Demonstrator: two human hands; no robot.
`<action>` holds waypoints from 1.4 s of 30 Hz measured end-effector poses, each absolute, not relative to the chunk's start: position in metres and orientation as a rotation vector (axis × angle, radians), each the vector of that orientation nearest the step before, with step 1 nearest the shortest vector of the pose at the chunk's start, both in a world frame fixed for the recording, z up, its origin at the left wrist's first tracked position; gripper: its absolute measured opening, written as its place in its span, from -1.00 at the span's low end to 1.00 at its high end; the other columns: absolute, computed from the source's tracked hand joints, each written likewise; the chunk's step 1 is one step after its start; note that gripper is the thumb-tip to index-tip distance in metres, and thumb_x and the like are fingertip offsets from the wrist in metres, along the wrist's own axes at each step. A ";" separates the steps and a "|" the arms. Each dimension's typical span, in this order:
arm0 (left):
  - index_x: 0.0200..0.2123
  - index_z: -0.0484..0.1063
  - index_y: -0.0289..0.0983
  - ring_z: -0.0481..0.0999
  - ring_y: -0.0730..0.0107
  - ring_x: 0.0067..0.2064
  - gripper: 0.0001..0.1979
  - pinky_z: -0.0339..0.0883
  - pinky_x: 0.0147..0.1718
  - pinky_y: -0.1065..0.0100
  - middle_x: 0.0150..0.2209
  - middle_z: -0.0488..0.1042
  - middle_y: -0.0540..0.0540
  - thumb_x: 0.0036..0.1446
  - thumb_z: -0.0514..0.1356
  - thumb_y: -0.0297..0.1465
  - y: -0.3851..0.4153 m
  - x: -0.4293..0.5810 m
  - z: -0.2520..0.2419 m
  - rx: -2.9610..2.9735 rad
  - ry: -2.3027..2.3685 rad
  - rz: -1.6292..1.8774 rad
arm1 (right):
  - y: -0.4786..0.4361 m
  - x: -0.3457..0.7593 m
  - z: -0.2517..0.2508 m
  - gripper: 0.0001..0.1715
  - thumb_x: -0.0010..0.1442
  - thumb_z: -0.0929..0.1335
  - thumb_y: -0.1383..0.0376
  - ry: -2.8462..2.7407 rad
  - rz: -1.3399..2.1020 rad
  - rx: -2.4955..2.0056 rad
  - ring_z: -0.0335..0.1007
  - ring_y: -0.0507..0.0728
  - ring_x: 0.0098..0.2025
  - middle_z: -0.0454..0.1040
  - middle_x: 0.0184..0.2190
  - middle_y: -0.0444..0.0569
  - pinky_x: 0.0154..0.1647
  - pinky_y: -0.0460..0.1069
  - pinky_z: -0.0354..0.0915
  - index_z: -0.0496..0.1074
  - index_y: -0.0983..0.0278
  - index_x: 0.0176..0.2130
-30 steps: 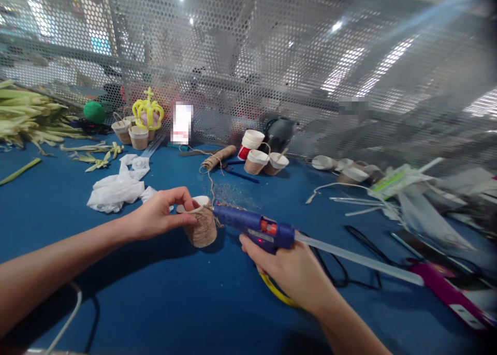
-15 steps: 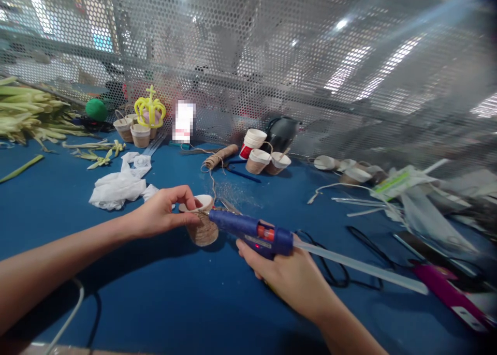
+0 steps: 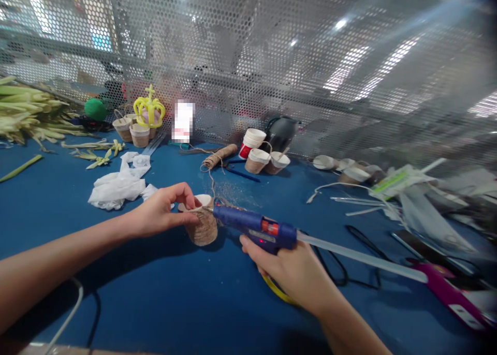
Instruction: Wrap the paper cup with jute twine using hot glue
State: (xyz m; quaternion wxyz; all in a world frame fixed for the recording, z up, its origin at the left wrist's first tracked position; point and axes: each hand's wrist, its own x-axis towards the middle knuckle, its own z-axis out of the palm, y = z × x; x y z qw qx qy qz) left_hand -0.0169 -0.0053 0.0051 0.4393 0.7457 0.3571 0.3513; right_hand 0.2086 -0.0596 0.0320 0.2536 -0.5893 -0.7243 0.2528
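My left hand [image 3: 165, 210] pinches the rim of a small paper cup [image 3: 204, 230] wrapped in brown twine, fingers inside the opening and thumb outside. In my right hand [image 3: 289, 269] is a blue hot glue gun [image 3: 248, 223], a long clear glue stick [image 3: 365, 259] running out of its back. The gun's nozzle points left and is at the cup's upper right rim; whether it touches I cannot tell. A strand of twine rises from the cup toward a twine roll [image 3: 220, 156]. Part of a yellow ring-shaped thing [image 3: 281, 291] shows beneath my right hand.
Behind the cup stand several twine-wrapped cups [image 3: 257, 161]. Crumpled white cloth or tissue [image 3: 116, 189] lies left, below a yellow crown-shaped piece [image 3: 149, 112]. At right are a black cable [image 3: 341, 277], plastic bags [image 3: 430, 215] and a magenta power strip [image 3: 446, 293]. A perforated metal screen [image 3: 233, 60] closes the back.
The glue gun has moved slightly right, its nozzle drawing back a little along the cup's rim. More of the yellow ring shows. My left hand stays at the cup.
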 end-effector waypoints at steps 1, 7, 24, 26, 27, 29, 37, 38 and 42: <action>-0.45 0.18 -0.31 0.42 0.36 -0.22 -0.77 0.31 -0.26 0.31 -0.27 0.43 -0.13 -0.05 0.21 -0.37 -0.005 -0.017 0.005 1.856 0.887 0.873 | -0.059 0.209 0.033 -0.73 0.01 0.27 0.18 -1.948 0.701 -1.628 0.26 0.03 -0.73 0.31 -0.78 -0.16 -0.68 -0.08 0.22 0.30 0.26 -0.62; -0.44 0.18 -0.31 0.42 0.37 -0.21 -0.78 0.30 -0.23 0.31 -0.26 0.43 -0.13 -0.04 0.21 -0.39 -0.005 -0.018 0.004 1.839 0.866 0.882 | -0.057 0.213 0.037 -0.69 -0.02 0.27 0.15 -1.909 0.722 -1.654 0.30 0.05 -0.69 0.32 -0.78 -0.13 -0.62 -0.06 0.24 0.25 0.25 -0.67; -0.45 0.18 -0.31 0.42 0.36 -0.20 -0.79 0.29 -0.23 0.31 -0.27 0.43 -0.13 -0.04 0.21 -0.39 -0.005 -0.018 0.003 1.864 0.863 0.888 | -0.049 0.214 0.030 -0.69 0.01 0.28 0.15 -1.824 0.771 -1.668 0.22 0.01 -0.71 0.29 -0.78 -0.16 -0.60 -0.07 0.22 0.26 0.27 -0.64; -0.45 0.18 -0.31 0.42 0.36 -0.19 -0.79 0.29 -0.22 0.31 -0.27 0.43 -0.13 -0.04 0.21 -0.39 -0.005 -0.018 0.003 1.860 0.862 0.882 | -0.048 0.214 0.029 -0.70 0.01 0.29 0.15 -1.825 0.762 -1.655 0.21 0.00 -0.71 0.29 -0.78 -0.16 -0.61 -0.07 0.21 0.28 0.28 -0.61; -0.45 0.18 -0.31 0.41 0.35 -0.19 -0.79 0.29 -0.22 0.31 -0.26 0.43 -0.14 -0.04 0.21 -0.39 -0.005 -0.018 0.003 1.857 0.862 0.881 | -0.048 0.214 0.029 -0.71 0.01 0.29 0.16 -1.825 0.758 -1.651 0.21 0.00 -0.71 0.29 -0.78 -0.17 -0.61 -0.08 0.21 0.29 0.28 -0.60; -0.44 0.18 -0.31 0.41 0.35 -0.18 -0.79 0.29 -0.22 0.31 -0.25 0.43 -0.14 -0.05 0.21 -0.39 -0.005 -0.018 0.004 1.851 0.859 0.879 | -0.047 0.214 0.030 -0.72 0.02 0.29 0.17 -1.821 0.764 -1.633 0.20 -0.01 -0.71 0.28 -0.78 -0.18 -0.62 -0.08 0.20 0.32 0.29 -0.59; -0.44 0.22 -0.32 0.42 0.38 -0.24 -0.80 0.29 -0.25 0.31 -0.26 0.44 -0.13 -0.04 0.20 -0.35 -0.004 -0.018 0.006 1.897 0.919 0.850 | -0.024 0.235 0.033 -0.73 -0.09 0.38 0.16 -1.441 1.014 -1.439 0.18 -0.04 -0.67 0.28 -0.72 -0.19 -0.63 -0.10 0.16 0.32 0.32 -0.55; -0.43 0.22 -0.32 0.42 0.38 -0.24 -0.80 0.29 -0.25 0.31 -0.26 0.44 -0.13 -0.04 0.20 -0.35 -0.004 -0.018 0.006 1.901 0.927 0.845 | -0.017 0.240 0.031 -0.72 -0.13 0.40 0.16 -1.388 0.980 -1.446 0.24 -0.02 -0.62 0.33 -0.66 -0.15 -0.58 -0.09 0.20 0.33 0.33 -0.54; -0.44 0.26 -0.32 0.42 0.37 -0.24 -0.80 0.29 -0.27 0.34 -0.30 0.46 -0.10 -0.04 0.19 -0.32 -0.004 -0.018 0.006 1.921 0.966 0.829 | 0.007 0.260 0.017 -0.69 -0.07 0.35 0.12 -1.326 0.742 -1.627 0.32 0.02 -0.51 0.42 -0.53 -0.04 -0.51 -0.07 0.25 0.36 0.34 -0.50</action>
